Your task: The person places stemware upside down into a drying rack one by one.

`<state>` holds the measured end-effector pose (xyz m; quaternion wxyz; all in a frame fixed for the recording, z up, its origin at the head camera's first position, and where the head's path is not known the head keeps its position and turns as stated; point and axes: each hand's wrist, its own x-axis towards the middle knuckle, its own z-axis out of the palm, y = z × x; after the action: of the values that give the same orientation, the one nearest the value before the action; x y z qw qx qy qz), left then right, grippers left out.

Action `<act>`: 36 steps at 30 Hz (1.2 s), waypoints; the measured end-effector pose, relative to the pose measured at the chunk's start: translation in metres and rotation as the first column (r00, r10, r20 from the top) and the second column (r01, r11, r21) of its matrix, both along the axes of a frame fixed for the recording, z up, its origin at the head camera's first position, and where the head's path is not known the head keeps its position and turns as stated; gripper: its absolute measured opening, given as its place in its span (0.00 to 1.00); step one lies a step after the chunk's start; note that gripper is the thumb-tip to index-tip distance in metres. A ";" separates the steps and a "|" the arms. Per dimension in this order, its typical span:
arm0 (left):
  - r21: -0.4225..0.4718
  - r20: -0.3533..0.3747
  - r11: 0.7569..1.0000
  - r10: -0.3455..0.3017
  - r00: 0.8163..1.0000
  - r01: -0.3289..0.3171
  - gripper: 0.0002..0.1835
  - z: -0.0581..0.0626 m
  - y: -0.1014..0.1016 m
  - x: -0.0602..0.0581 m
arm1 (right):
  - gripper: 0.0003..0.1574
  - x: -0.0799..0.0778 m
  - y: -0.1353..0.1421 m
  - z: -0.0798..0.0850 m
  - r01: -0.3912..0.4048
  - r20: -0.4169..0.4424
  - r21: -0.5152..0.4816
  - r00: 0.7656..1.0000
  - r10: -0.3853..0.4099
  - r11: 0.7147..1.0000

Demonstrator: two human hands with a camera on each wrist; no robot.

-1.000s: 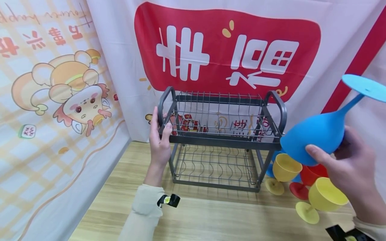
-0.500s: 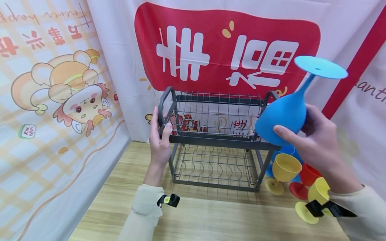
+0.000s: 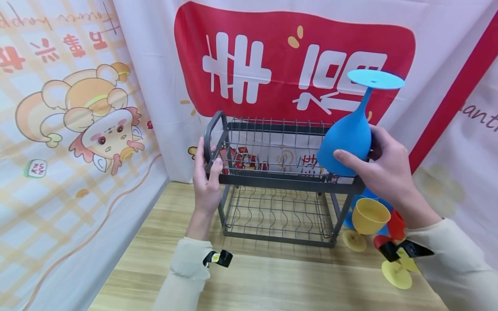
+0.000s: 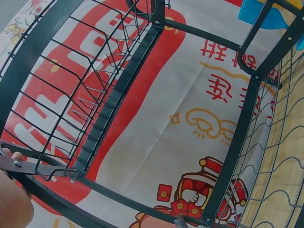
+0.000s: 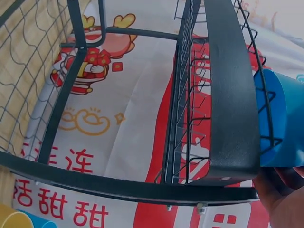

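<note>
My right hand [image 3: 383,166] grips a blue goblet [image 3: 346,140] by its bowl, upside down, with the light blue foot at the top. It is at the right end of the upper tier of a dark two-tier dish rack [image 3: 288,183]. In the right wrist view the goblet's rim [image 5: 275,118] lies close over the upper wires. My left hand [image 3: 206,179] holds the rack's left end by its side handle, thumb over the front corner. Part of that hand [image 4: 14,204] shows at the left wrist view's edge.
Right of the rack stand several goblets: a yellow one [image 3: 369,216], a red one [image 3: 396,226], blue ones behind, and another yellow one whose foot [image 3: 397,275] shows beneath my right sleeve. The wooden tabletop [image 3: 272,280] meets a printed cloth [image 3: 93,194] at left and behind.
My right hand has carried the blue goblet leftward from the rack's right side to over its upper tier, turning it more upright on its rim. The left hand stays put.
</note>
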<state>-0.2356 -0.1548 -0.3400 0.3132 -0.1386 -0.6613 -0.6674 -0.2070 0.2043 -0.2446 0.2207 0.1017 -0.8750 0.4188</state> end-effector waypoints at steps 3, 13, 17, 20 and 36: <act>0.005 -0.003 1.000 -0.003 1.000 0.003 0.37 0.000 0.000 -0.001 | 0.55 -0.003 0.001 0.001 0.012 0.019 0.004 1.000 -0.012 1.000; -0.002 0.002 1.000 -0.001 1.000 0.001 0.37 -0.001 -0.001 0.002 | 0.58 -0.010 -0.006 0.006 0.015 0.020 0.020 1.000 -0.015 1.000; -0.002 -0.002 1.000 -0.005 1.000 0.005 0.37 -0.001 0.000 0.002 | 0.59 -0.013 -0.010 0.007 0.037 0.011 0.037 0.999 -0.037 0.999; -0.006 -0.002 1.000 0.000 1.000 0.000 0.37 -0.001 0.000 0.002 | 0.60 -0.015 -0.014 0.009 0.058 0.012 0.047 0.998 -0.058 0.997; 0.000 0.004 1.000 -0.007 1.000 0.007 0.37 -0.002 -0.001 0.001 | 0.69 -0.038 -0.033 0.018 0.104 0.178 0.042 0.978 -0.110 0.994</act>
<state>-0.2344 -0.1562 -0.3418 0.3097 -0.1397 -0.6612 -0.6688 -0.2454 0.1713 -0.2261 0.1612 0.0197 -0.9021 0.3997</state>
